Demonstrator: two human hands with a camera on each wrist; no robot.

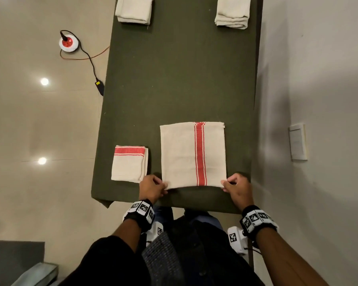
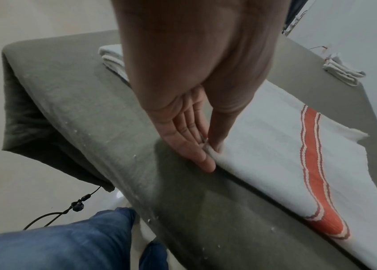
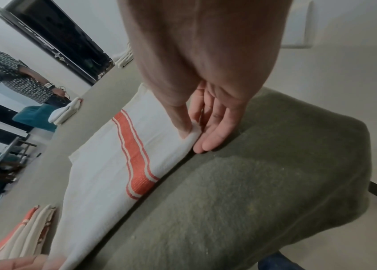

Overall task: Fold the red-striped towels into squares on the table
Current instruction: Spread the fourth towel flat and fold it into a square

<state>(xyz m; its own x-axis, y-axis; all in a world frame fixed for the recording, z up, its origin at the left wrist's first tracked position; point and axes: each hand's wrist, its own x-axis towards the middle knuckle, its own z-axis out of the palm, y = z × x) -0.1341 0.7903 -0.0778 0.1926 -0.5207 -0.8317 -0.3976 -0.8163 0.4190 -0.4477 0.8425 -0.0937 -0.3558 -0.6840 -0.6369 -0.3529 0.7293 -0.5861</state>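
Note:
A cream towel with one red stripe (image 1: 192, 154) lies flat, partly folded, near the front of the green-covered table (image 1: 174, 79). My left hand (image 1: 153, 185) pinches its near left corner between thumb and fingers (image 2: 205, 146). My right hand (image 1: 235, 183) pinches the near right corner (image 3: 193, 134). The towel (image 2: 275, 146) stays down on the cloth in both wrist views, its stripe (image 3: 134, 151) running away from me. A smaller folded red-striped towel (image 1: 129, 163) rests to the left of it.
Two stacks of folded plain cream towels sit at the far end, one left (image 1: 133, 9) and one right (image 1: 232, 11). A power socket with cables (image 1: 68, 43) lies on the floor to the left. Another person (image 3: 14, 76) stands beyond the table.

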